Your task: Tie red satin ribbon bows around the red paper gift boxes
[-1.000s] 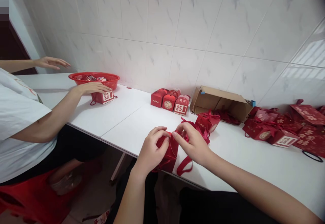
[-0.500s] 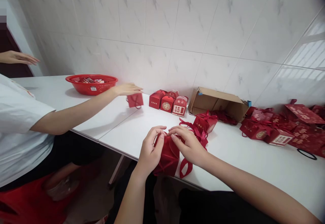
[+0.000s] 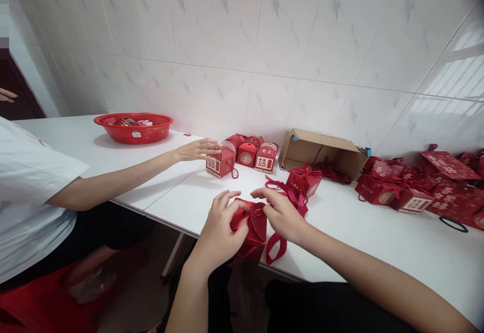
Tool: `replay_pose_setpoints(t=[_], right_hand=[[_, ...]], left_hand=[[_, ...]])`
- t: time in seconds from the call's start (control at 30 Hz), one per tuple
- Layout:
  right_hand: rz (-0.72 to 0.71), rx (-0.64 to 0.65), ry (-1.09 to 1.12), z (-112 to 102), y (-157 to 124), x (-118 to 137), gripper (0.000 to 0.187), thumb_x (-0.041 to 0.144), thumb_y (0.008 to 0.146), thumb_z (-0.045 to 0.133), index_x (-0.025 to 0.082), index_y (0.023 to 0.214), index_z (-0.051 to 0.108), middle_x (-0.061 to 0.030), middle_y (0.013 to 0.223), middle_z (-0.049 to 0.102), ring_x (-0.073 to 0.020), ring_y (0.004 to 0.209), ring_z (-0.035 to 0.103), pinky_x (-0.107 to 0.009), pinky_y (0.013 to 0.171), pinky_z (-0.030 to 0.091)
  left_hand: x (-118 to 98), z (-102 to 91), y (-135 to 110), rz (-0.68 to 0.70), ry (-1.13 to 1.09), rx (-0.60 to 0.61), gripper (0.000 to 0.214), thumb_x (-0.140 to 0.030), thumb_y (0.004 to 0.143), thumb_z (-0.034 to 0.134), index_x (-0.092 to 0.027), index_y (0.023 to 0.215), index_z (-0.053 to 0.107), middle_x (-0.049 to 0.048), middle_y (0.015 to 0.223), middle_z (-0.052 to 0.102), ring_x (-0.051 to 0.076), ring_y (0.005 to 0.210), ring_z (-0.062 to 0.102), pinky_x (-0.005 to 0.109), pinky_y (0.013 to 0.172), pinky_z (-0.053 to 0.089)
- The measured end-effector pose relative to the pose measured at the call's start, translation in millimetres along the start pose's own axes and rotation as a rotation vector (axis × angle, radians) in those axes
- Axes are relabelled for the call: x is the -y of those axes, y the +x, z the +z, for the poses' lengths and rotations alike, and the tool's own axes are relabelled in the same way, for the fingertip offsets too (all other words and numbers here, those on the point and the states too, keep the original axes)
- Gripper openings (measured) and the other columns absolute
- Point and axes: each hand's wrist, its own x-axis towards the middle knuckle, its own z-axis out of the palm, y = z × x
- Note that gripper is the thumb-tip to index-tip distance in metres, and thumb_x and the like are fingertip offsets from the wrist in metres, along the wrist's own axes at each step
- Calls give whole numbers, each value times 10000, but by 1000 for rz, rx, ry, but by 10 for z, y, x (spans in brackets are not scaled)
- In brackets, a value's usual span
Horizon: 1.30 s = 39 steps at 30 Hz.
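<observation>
A red gift box (image 3: 254, 245) stands at the near table edge in front of me, its top flaps partly apart. My left hand (image 3: 226, 227) is curled round its left side, thumb and fingers at the top flaps. My right hand (image 3: 283, 214) holds the right flap, its forefinger stretched out above. A loop of red ribbon (image 3: 278, 250) lies beside the box, and more red ribbon (image 3: 298, 204) is behind my right hand. Just beyond sits a tied red box (image 3: 304, 179).
A co-worker's hand (image 3: 198, 149) rests on a red box (image 3: 219, 165) beside several others (image 3: 247, 154) near the wall. Farther left stands a red basket (image 3: 136, 134). An open cardboard carton (image 3: 321, 146) and several finished boxes (image 3: 414, 203) are at right, near a black band (image 3: 454, 224).
My hands have moved slightly apart, and the top of the box now shows more open. The co-worker's red box has moved right and now stands beside the group.
</observation>
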Motion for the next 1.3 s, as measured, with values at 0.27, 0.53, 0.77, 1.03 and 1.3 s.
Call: replay_pose_setpoints(t=[0.27,0.53,0.77,1.03,1.3], right_hand=[[10,17,55,-1,-3,50,362,92,749,374,182,1031,583,-67,1126,611,-195,1078,538,-381,945,404],[-83,72,-47,-3,-15,86,329,106,769,391,181,996,617,-63,1036,638,-198,984,559,-367,884,418],[-136,42,-42,15,6,39,360,8,670,406,194,885,627,-40,898,570,-170,862,546,-335,809,438],[-107,50,95,28,9,2,372,19,676,405,204,924,612,-19,874,545,-149,817,531,-317,781,445],[-82,65,144,31,1,6,300,67,727,435,193,933,613,-34,933,545,-151,864,533,-319,796,449]], left_hand=[[28,32,28,-11,-49,-2,136,-240,845,467,-237,864,602,59,1249,494,241,1245,375,450,1023,351],[11,28,28,-73,-143,56,197,-301,887,412,-244,939,594,56,1239,487,219,1224,409,411,1033,346],[51,44,35,-61,-164,72,240,-255,886,402,-249,966,627,56,1238,498,217,1213,424,414,1032,355],[49,133,51,-52,-196,-5,206,-346,850,501,-250,905,674,62,1254,517,245,1242,394,442,1038,349],[11,168,97,-105,-244,-50,209,-373,819,545,-240,852,703,59,1147,587,225,1125,515,398,999,388]])
